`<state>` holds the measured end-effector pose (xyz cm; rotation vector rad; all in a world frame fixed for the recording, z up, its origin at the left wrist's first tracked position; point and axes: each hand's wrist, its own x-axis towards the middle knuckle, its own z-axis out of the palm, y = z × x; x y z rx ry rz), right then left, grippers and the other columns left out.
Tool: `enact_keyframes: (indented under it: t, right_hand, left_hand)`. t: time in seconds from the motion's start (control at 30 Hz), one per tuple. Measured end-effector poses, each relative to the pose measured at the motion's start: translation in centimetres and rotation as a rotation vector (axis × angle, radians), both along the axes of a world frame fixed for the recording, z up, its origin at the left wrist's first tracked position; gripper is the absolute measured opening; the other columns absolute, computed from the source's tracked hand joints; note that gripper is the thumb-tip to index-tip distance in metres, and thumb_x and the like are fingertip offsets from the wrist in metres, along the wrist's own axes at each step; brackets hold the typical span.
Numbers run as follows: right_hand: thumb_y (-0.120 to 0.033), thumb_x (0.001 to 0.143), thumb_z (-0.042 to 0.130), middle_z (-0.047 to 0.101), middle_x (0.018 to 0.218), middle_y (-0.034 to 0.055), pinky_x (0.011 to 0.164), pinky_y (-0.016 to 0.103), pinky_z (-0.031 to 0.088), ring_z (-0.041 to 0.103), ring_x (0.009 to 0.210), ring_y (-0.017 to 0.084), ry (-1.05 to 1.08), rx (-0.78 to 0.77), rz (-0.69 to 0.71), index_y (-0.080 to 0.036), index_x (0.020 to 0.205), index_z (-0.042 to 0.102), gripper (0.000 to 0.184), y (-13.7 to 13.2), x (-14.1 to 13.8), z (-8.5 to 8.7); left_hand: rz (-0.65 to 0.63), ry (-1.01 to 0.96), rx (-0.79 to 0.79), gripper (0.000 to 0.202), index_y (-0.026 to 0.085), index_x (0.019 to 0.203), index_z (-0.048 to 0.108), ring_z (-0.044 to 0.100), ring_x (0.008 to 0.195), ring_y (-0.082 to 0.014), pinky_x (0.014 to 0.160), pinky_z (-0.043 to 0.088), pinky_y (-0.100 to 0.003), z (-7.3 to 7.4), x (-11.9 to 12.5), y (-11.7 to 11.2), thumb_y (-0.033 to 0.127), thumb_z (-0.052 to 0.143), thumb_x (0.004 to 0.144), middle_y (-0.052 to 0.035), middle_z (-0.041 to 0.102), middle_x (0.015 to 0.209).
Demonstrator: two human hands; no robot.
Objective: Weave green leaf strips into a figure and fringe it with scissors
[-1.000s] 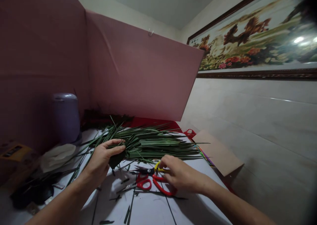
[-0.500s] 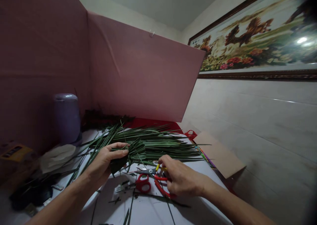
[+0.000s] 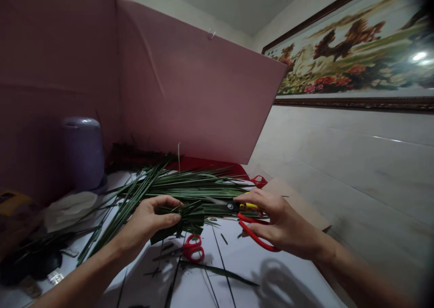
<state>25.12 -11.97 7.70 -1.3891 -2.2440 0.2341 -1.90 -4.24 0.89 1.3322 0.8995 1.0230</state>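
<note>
My left hand point(image 3: 154, 220) pinches a folded piece of green leaf strips point(image 3: 191, 217) between thumb and fingers, above the front of the white table point(image 3: 267, 265). In my right hand point(image 3: 274, 217) is a pair of scissors point(image 3: 259, 241) with red handles and a yellow part, raised off the table. Its blades point left toward the leaf piece; whether they touch it I cannot tell. Below the leaf piece lies a second, smaller pair of red-handled scissors point(image 3: 193, 249). Long green leaves point(image 3: 210, 186) are heaped just behind both hands.
At the left stand a purple container point(image 3: 84, 154) and crumpled white material point(image 3: 69, 210). A single leaf strip point(image 3: 224, 272) and small scraps lie in front. Pink panels point(image 3: 200, 95) close off the back, and a brown board point(image 3: 294, 208) leans at the right.
My right hand has lifted the larger scissors off the table, up and to the right. The leaf piece stays in my left hand and has turned slightly. The view has shifted a little.
</note>
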Motion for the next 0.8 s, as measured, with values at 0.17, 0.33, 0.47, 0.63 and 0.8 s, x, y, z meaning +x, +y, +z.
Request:
enact_keyframes:
  t: [0.17, 0.33, 0.47, 0.63, 0.8]
  right_hand:
    - [-0.024, 0.075, 0.061, 0.059, 0.095, 0.0057, 0.069, 0.030, 0.039, 0.056, 0.080, 0.018, -0.292, 0.052, 0.023, -0.025, 0.114, 0.057, 0.039, 0.2, -1.2, 0.4]
    - [-0.024, 0.076, 0.060, 0.060, 0.089, 0.0042, 0.063, 0.028, 0.034, 0.054, 0.073, 0.016, -0.358, 0.050, 0.067, -0.027, 0.112, 0.057, 0.036, 0.6, -1.7, 0.5]
    - [-0.022, 0.077, 0.059, 0.059, 0.084, 0.0032, 0.059, 0.027, 0.030, 0.050, 0.067, 0.014, -0.393, 0.060, 0.084, -0.026, 0.108, 0.059, 0.031, 0.6, -1.8, 0.8]
    - [-0.018, 0.078, 0.057, 0.058, 0.081, 0.0028, 0.057, 0.026, 0.030, 0.048, 0.064, 0.013, -0.409, 0.044, 0.081, -0.025, 0.107, 0.060, 0.030, 0.6, -2.0, 0.8]
    - [-0.016, 0.076, 0.059, 0.057, 0.079, 0.0030, 0.056, 0.026, 0.032, 0.049, 0.063, 0.013, -0.417, 0.017, 0.068, -0.024, 0.105, 0.062, 0.031, 0.4, -2.6, 0.9]
  left_hand:
    - [-0.040, 0.083, -0.003, 0.021, 0.019, 0.079, 0.066, 0.056, 0.062, -0.0131, 0.059, 0.041, -0.023, -0.4, 0.1, 0.0, 0.025, 0.073, 0.061, 0.0003, 0.063, 0.069]
    - [-0.030, 0.140, 0.016, 0.019, 0.018, 0.076, 0.066, 0.053, 0.057, -0.0122, 0.054, 0.039, -0.023, -0.1, 0.4, -0.1, 0.024, 0.072, 0.059, 0.0007, 0.061, 0.065]
    - [-0.042, 0.140, 0.012, 0.020, 0.017, 0.076, 0.065, 0.053, 0.057, -0.0122, 0.055, 0.039, -0.023, 0.0, 0.5, -0.2, 0.022, 0.073, 0.058, 0.0007, 0.062, 0.065]
    - [-0.066, 0.107, 0.000, 0.018, 0.017, 0.076, 0.065, 0.054, 0.057, -0.0117, 0.056, 0.040, -0.023, 0.0, 0.5, -0.3, 0.020, 0.072, 0.059, 0.0009, 0.063, 0.066]
    - [-0.071, 0.076, -0.033, 0.018, 0.017, 0.073, 0.065, 0.057, 0.057, -0.0119, 0.056, 0.042, -0.022, 0.1, 0.4, -0.4, 0.017, 0.073, 0.057, 0.0004, 0.064, 0.065]
